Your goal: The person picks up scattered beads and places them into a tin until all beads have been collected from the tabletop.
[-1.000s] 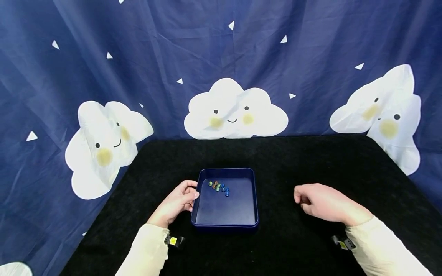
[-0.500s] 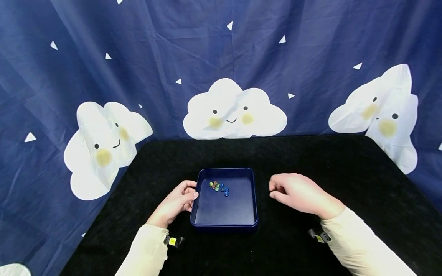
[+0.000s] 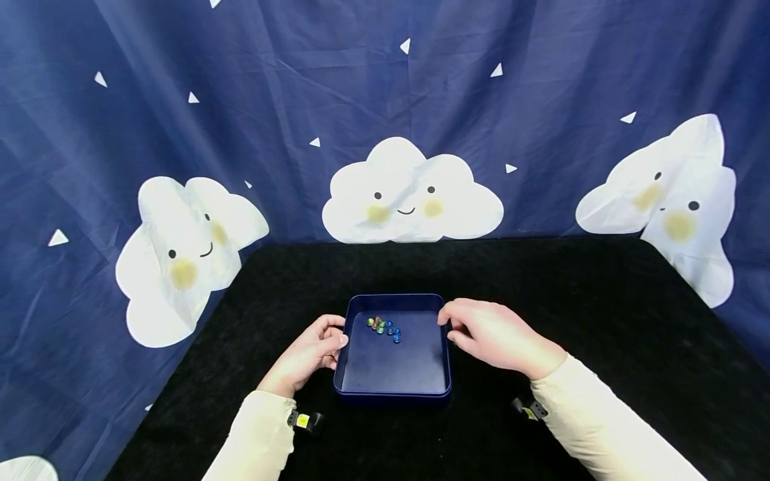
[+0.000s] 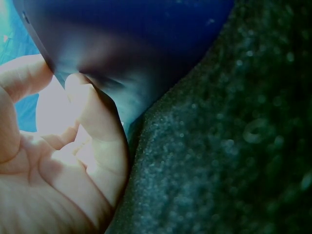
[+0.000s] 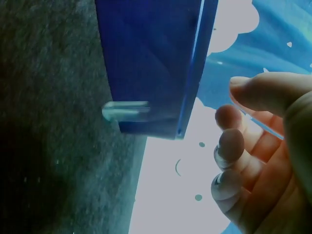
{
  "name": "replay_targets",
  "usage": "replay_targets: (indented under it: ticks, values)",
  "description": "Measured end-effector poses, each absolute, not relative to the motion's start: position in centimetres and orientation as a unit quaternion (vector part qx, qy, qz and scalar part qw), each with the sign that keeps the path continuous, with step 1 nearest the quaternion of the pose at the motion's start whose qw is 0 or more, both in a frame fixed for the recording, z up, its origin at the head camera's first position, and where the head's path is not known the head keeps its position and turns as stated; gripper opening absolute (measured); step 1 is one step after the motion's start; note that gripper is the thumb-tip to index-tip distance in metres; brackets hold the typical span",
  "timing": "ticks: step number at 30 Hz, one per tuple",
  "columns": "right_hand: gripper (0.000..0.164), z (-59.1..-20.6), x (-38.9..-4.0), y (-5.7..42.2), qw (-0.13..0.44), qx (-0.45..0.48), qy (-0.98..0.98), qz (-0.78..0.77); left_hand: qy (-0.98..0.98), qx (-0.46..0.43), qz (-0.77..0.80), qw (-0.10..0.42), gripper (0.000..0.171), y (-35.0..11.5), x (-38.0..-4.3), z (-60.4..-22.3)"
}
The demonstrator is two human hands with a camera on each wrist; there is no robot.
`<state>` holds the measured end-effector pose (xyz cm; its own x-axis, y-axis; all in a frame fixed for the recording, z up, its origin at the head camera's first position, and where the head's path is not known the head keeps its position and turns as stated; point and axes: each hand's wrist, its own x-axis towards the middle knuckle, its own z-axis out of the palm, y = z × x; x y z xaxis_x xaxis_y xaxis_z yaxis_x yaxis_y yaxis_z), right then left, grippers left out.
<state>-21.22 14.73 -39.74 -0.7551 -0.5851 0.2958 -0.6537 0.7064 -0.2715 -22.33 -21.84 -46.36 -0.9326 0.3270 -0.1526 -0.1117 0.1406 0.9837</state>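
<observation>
A square navy-blue tray sits on the black cloth, with several small glass marbles in green, brown and blue inside near its back left. My left hand holds the tray's left side, fingertips at the rim and outer wall. Close by the right rim, my right hand hovers with fingers loosely bent. The right wrist view shows its thumb and fingertips apart and nothing between them. There, a pale green, glassy blurred streak crosses in front of the tray's outer wall.
Black cloth covers the table around the tray. Behind it hangs a dark blue curtain with smiling white clouds and small white triangles. A small dark device with a yellow label is worn at each cuff.
My right hand has moved left, from well right of the tray up to its right rim. The pale left hand grip, the tray and the marbles inside have stayed in place.
</observation>
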Motion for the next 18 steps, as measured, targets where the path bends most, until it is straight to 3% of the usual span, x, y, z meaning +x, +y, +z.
replay_targets:
  ticks: [8, 14, 16, 18]
  values:
    - [0.023, -39.7, -22.1, 17.1, 0.077, 0.303, -0.929, 0.196, 0.739, 0.073, 0.650, 0.165, 0.049, -21.7, -22.3, -46.2]
    - [0.048, -42.1, -24.6, 18.2, -0.011, 0.264, -0.954, 0.141, 0.739, 0.072, 0.648, 0.168, 0.049, -21.6, -22.5, -46.4]
    - [0.042, -42.6, -25.2, 17.7, -0.025, 0.271, -0.956, 0.112, 0.737, 0.072, 0.651, 0.169, 0.048, -21.7, -22.4, -46.5]
    - [0.026, -42.8, -25.6, 16.9, -0.020, 0.288, -0.953, 0.091, 0.735, 0.073, 0.653, 0.167, 0.048, -21.7, -22.4, -46.6]
